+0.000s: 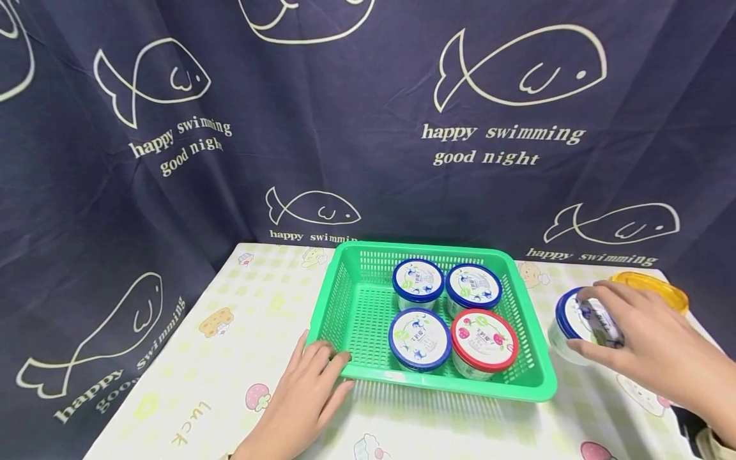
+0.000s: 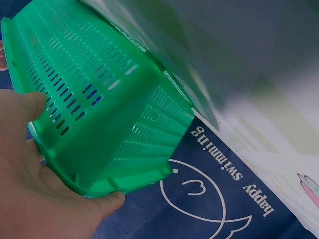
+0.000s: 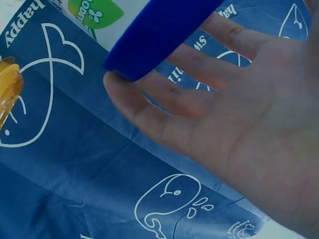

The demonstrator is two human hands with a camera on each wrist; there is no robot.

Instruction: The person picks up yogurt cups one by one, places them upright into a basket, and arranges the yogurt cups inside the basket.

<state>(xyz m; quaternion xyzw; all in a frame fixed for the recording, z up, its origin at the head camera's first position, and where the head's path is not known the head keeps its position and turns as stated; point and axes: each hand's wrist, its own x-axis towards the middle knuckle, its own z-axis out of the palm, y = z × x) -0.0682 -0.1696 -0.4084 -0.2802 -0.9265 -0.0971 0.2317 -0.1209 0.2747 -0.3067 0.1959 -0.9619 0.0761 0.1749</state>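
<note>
A green plastic basket (image 1: 356, 306) stands on the table in the head view. In its right part are three tubs with blue lids (image 1: 418, 279) and one tub with a red lid (image 1: 484, 338). My left hand (image 1: 307, 390) grips the basket's front left corner; in the left wrist view its thumb (image 2: 35, 104) lies against the slotted outer wall. Right of the basket, my right hand (image 1: 655, 338) holds another blue-lidded tub (image 1: 566, 316) from above. The right wrist view shows fingertips on that tub's blue lid (image 3: 159, 40). Whether this tub touches the table I cannot tell.
Behind the right hand lies a see-through orange-yellow container (image 1: 655, 287). A pale checked cloth with food prints covers the table (image 1: 230, 370). A dark blue curtain (image 1: 368, 128) with fish drawings hangs close behind the table's back edge.
</note>
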